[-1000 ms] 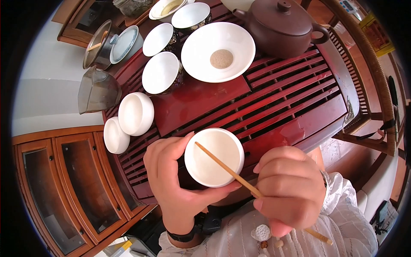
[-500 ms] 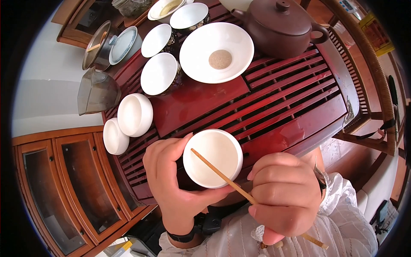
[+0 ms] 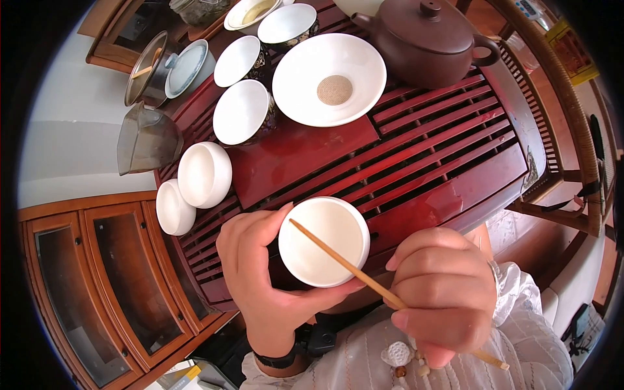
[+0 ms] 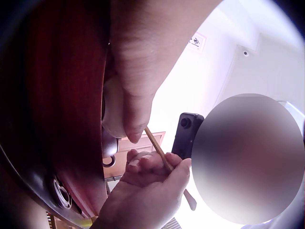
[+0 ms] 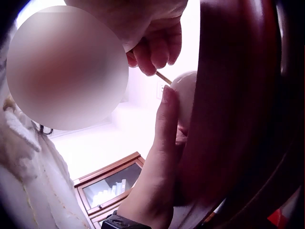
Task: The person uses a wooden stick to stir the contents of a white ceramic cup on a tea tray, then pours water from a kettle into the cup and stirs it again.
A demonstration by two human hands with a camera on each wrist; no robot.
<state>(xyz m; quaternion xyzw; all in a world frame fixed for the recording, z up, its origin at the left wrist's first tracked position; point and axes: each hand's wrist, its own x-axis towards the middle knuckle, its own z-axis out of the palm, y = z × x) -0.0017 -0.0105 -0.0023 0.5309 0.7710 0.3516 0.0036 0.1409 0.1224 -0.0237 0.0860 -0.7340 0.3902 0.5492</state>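
In the head view my left hand (image 3: pixel 263 273) holds a small white cup (image 3: pixel 323 244) between thumb and fingers, its mouth facing the camera. My right hand (image 3: pixel 445 292) grips a thin wooden stick (image 3: pixel 351 268) with curled fingers. The stick's tip lies over the cup's mouth; whether it touches the inside I cannot tell. Its other end sticks out below the right hand. In the left wrist view the stick (image 4: pixel 157 148) runs from the right hand (image 4: pixel 147 191) towards the cup (image 4: pixel 113 109). The right wrist view shows the left thumb against the cup (image 5: pixel 185 98).
Beyond the hands is a red slatted tray (image 3: pixel 429 156). It bears a wide white bowl (image 3: pixel 302 97) with a round mesh patch, a brown teapot (image 3: pixel 426 45), several cups and two small white cups (image 3: pixel 205 174) at left. A glass pitcher (image 3: pixel 148 140) stands at the far left.
The right hand and stick have shifted slightly, first down and left, then back right. The left hand keeps its hold on the cup, which has barely moved.
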